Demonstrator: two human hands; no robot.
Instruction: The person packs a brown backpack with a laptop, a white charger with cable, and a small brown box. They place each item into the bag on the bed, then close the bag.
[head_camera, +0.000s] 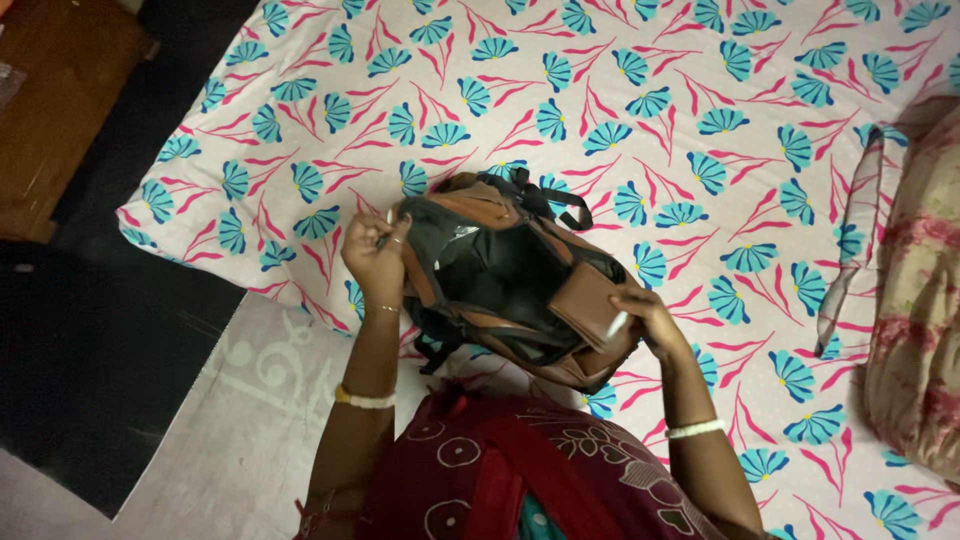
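A brown and black backpack (505, 275) lies open on a bed, its dark inside showing. My left hand (374, 255) pinches the bag's left edge and holds it apart. My right hand (648, 318) grips a brown wallet (588, 302) at the bag's right rim, and a small white stick-like thing (617, 324) pokes out between its fingers. Black straps (545, 197) lie at the bag's top.
The bed sheet (650, 120) is white with teal fan flowers and pink stems. A folded pink and cream blanket (925, 290) lies at the right. A wooden piece of furniture (55, 100) stands at the far left, with a dark floor and a pale patterned mat (250, 390) below.
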